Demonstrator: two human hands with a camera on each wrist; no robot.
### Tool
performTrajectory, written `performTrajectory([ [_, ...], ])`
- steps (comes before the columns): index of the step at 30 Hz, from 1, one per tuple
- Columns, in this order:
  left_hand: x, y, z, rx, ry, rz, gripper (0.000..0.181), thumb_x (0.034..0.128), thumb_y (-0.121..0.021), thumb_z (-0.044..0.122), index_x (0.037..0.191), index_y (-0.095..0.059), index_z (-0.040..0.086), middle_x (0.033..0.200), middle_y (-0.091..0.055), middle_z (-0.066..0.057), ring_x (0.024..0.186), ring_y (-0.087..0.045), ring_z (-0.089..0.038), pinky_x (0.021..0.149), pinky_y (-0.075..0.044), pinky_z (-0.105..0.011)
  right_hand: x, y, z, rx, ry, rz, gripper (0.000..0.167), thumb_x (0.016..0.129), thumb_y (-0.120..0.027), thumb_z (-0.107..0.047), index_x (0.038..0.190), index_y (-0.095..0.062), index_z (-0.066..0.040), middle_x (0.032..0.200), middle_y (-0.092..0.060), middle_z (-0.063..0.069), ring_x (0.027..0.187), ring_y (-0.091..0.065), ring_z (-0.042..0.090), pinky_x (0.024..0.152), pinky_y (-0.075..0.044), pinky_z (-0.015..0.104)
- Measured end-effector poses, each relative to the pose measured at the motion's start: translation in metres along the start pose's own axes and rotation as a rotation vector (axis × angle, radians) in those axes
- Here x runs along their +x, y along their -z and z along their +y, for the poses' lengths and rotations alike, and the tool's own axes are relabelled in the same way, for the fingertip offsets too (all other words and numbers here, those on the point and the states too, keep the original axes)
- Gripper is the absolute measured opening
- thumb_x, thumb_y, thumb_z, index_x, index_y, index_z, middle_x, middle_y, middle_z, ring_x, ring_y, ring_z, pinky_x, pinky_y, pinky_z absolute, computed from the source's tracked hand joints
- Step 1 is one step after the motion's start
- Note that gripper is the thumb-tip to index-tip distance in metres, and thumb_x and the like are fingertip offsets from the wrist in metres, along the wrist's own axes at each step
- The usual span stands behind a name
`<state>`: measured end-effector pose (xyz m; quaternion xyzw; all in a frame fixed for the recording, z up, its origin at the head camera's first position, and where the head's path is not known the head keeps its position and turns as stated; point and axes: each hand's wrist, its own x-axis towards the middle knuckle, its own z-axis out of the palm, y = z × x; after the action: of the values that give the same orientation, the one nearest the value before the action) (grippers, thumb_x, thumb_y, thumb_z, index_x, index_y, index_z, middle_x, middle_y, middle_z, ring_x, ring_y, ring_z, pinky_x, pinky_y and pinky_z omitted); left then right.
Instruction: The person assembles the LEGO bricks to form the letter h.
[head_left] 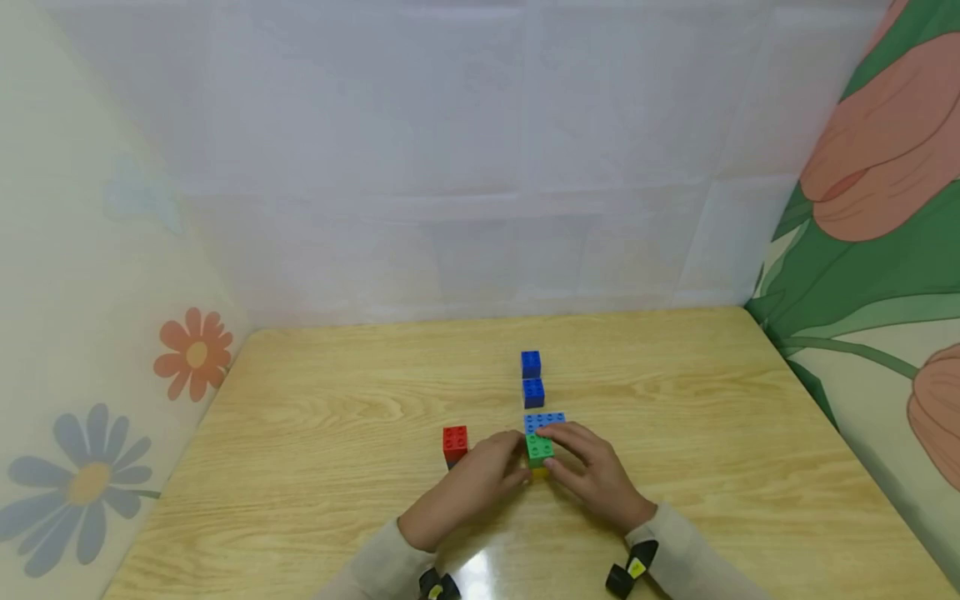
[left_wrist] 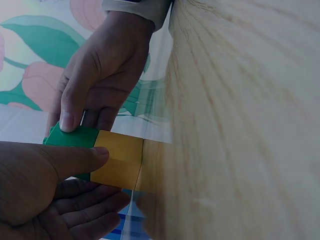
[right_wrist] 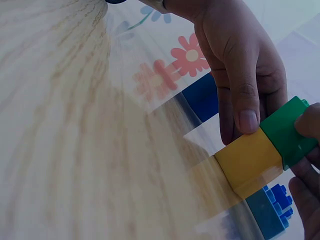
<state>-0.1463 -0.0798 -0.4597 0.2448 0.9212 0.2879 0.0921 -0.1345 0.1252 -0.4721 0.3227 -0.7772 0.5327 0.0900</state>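
Note:
A green brick (head_left: 539, 450) sits on top of a yellow brick (left_wrist: 117, 159), which stands on the table. My left hand (head_left: 483, 468) holds the yellow brick from the left, its thumb lying across the yellow face in the left wrist view. From the right, my right hand (head_left: 596, 471) pinches the green brick between thumb and fingers. Just behind this stack lies a light blue brick (head_left: 546, 420) with several studs, partly covered by the right fingers. Beside the left hand, a red brick (head_left: 455, 439) rests on a dark blue one (head_left: 452, 463), mostly hidden.
Two dark blue bricks, a nearer one (head_left: 533, 392) and a farther one (head_left: 531, 364), stand in line behind the light blue brick. The wooden table (head_left: 322, 400) meets a white cloth (head_left: 480, 167) at the back. Flower-patterned panels flank both sides.

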Motion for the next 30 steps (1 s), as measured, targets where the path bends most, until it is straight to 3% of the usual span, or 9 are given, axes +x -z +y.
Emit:
performTrajectory([
  [8,0.000,-0.001,-0.001,0.003,-0.003,0.003,0.042,0.0928,-0.068,0.024,0.126,-0.056,0.001,0.117,-0.064,-0.010,0.109,-0.060,-0.023,0.092,-0.051,-0.037,0.000,0.001,0.000,-0.023,0.002,-0.002,0.038,0.085,-0.070,0.005,0.122,-0.061,0.003,0.123,-0.062,0.015,0.116,-0.057,0.027,0.099,-0.047,0.038],
  [16,0.000,-0.002,-0.002,0.009,-0.005,0.001,0.042,0.0933,-0.068,0.024,0.127,-0.056,0.001,0.118,-0.064,-0.010,0.109,-0.060,-0.022,0.091,-0.051,-0.036,0.002,0.004,0.000,-0.090,0.056,-0.016,0.040,0.084,-0.072,0.005,0.122,-0.061,0.003,0.121,-0.063,0.018,0.115,-0.058,0.027,0.099,-0.047,0.040],
  [24,0.000,-0.003,0.000,0.013,-0.006,0.003,0.040,0.0937,-0.067,0.023,0.126,-0.056,0.002,0.118,-0.063,-0.010,0.109,-0.060,-0.022,0.092,-0.051,-0.036,-0.006,-0.001,0.032,-0.136,0.042,-0.029,0.044,0.085,-0.074,-0.003,0.127,-0.061,-0.004,0.126,-0.061,0.005,0.117,-0.058,0.025,0.099,-0.047,0.041],
  [30,-0.002,-0.003,0.000,0.015,0.003,0.007,0.041,0.0939,-0.067,0.024,0.128,-0.056,0.002,0.120,-0.063,-0.010,0.111,-0.060,-0.023,0.093,-0.050,-0.036,-0.008,0.000,0.037,-0.117,0.062,-0.057,0.043,0.089,-0.071,-0.011,0.131,-0.059,-0.008,0.129,-0.060,0.000,0.119,-0.057,0.021,0.099,-0.047,0.040],
])
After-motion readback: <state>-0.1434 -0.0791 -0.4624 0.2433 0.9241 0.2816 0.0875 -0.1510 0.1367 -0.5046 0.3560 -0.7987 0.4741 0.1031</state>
